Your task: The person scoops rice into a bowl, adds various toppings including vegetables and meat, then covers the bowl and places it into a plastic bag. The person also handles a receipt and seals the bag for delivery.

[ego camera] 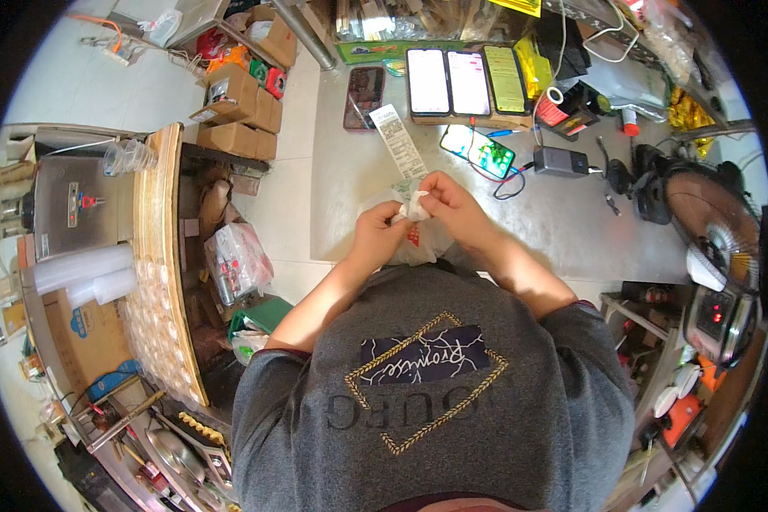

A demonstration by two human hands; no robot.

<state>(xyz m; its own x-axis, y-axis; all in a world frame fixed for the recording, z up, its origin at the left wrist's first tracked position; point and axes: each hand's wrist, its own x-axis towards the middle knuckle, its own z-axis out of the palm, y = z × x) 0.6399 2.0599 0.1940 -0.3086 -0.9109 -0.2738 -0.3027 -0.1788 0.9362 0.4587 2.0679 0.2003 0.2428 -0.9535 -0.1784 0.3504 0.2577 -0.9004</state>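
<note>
A thin white plastic bag (430,242) with red and green print stands at the near edge of the metal table (550,224). Its gathered top is pinched between my left hand (381,232) and my right hand (456,206), which meet at the twisted white plastic. The fingers of both hands are closed on it. Whatever the bag contains is hidden. Just beyond my hands lies a long printed paper receipt (399,142), its lower end close to the bag's top.
Three lit phones (468,82) lean in a row at the back, with a dark phone (363,99) to their left. A cabled phone (477,151) lies near a power bank (560,162). An electric fan (710,217) stands right. Stacked cardboard boxes (237,115) sit left, beyond the floor gap.
</note>
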